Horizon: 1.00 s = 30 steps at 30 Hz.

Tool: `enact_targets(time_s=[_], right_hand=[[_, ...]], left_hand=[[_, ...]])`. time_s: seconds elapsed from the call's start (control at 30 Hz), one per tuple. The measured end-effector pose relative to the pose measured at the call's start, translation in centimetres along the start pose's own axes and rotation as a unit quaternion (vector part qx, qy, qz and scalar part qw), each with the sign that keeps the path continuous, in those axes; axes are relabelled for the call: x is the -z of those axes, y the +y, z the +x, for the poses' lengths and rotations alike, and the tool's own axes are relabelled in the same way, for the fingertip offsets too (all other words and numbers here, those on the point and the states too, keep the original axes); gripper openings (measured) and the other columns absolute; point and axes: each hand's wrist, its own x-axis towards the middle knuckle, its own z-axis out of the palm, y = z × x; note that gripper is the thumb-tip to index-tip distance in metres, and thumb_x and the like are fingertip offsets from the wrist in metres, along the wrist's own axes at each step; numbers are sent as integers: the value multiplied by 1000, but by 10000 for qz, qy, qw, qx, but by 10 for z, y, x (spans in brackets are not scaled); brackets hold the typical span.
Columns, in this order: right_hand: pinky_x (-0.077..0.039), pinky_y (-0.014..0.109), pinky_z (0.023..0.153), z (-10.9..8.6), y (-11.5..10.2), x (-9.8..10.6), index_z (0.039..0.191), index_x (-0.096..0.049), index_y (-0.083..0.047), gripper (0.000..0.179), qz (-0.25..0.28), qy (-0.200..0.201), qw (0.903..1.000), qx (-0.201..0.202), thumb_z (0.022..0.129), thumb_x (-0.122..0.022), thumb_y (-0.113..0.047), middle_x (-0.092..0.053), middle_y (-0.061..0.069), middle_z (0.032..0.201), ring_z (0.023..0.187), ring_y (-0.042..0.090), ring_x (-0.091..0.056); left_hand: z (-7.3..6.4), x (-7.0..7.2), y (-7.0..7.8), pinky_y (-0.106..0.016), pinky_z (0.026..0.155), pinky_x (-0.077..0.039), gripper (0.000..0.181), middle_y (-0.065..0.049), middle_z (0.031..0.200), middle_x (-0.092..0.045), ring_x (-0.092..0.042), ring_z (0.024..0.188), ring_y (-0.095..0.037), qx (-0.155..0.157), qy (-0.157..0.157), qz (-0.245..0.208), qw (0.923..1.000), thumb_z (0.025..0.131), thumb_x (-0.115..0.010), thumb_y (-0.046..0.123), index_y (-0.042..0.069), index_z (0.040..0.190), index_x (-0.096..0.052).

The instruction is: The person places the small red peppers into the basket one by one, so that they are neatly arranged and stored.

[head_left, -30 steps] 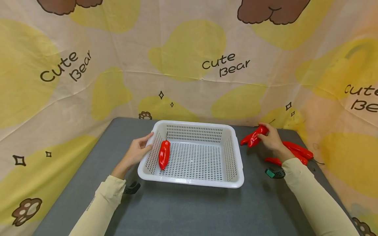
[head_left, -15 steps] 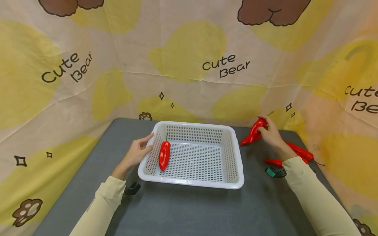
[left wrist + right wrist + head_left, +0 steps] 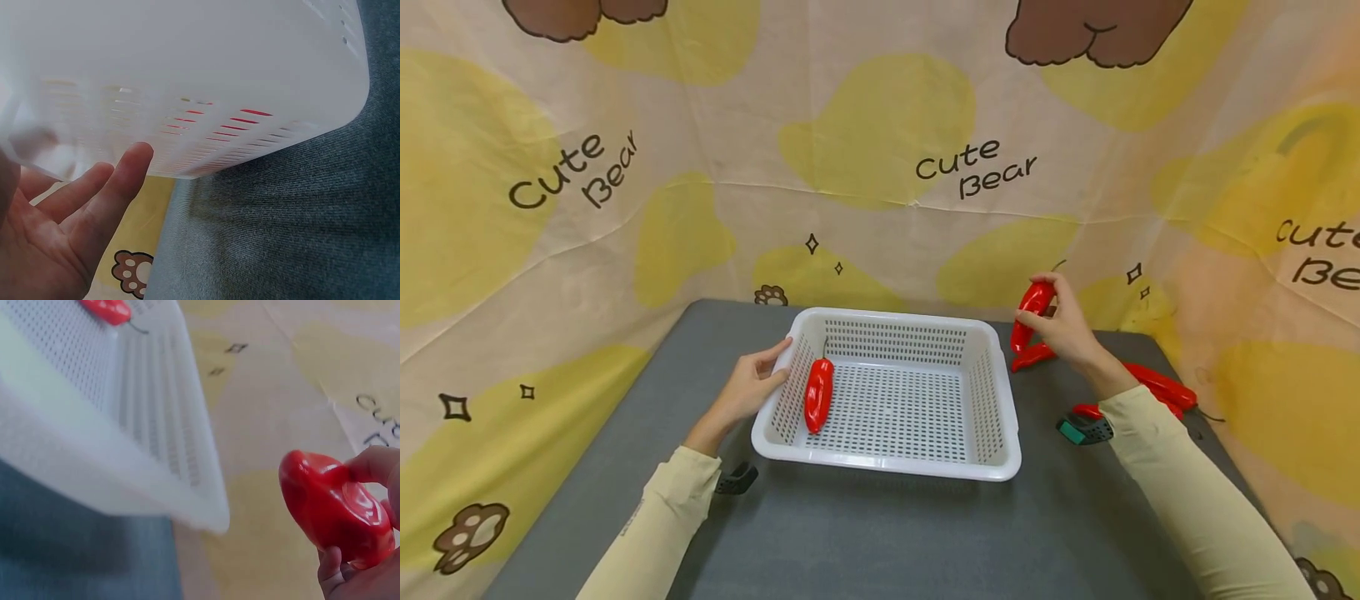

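Note:
In the head view my left hand [image 3: 745, 388] holds the left rim of a white perforated plastic basket [image 3: 880, 467]. The left wrist view shows its fingers [image 3: 119, 187] extended against the outer wall. One red chili pepper [image 3: 818, 396] lies inside, along the basket's left side. Raised beyond the right rim, my right hand [image 3: 1070, 332] pinches another glossy red pepper [image 3: 331, 506] between thumb and fingers, its stem pointing up. Just under that one, a further red pepper [image 3: 1033, 357] lies on the table, partly covered by the hand.
More red peppers [image 3: 1161, 385] lie at the table's right side, partly hidden behind my right forearm. The grey table [image 3: 880, 542] meets a printed cloth backdrop [image 3: 880, 167] at the back and sides.
My right hand has lifted the pepper up and left, toward the basket, turning it more upright. A pepper beneath it now shows separately on the table. My left hand and the basket stay put.

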Motion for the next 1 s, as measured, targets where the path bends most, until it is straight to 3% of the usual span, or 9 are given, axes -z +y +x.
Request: enact_targets(time_s=[0.3,0.47,0.73,1.0], right_hand=[[-52,12,79,8,-29,-24,154,-24,-8,67,476,-497,9975,-129,95,-57,-6,-33,25,148,119,42,-51],[-53,13,82,13,-39,-38,147,-23,-3,63,960,-798,9922,-31,94,-57,-3,-31,24,144,118,38,-50],[-56,17,83,18,-48,-57,149,-22,-6,67,1177,-1097,9869,129,94,-59,1,-33,23,143,115,32,-55],[-55,19,90,23,-57,-83,155,-28,-9,65,1569,-1528,9754,270,97,-50,9,-29,19,156,129,43,-55]], left_hand=[[-1,0,0,-38,70,-65,59,-33,146,-51,-70,106,-48,8,28,-6,10000,100,-56,6,5,155,-37],[-1,0,1,-38,71,-65,58,-33,146,-51,-69,107,-47,10,39,45,10000,100,-56,6,5,155,-37],[-1,0,1,-38,71,-65,59,-32,147,-50,-69,107,-48,-13,28,18,10000,100,-56,6,5,155,-37],[0,-2,3,-39,72,-65,58,-32,148,-49,-68,109,-49,-14,37,35,10000,100,-56,6,4,155,-37]])
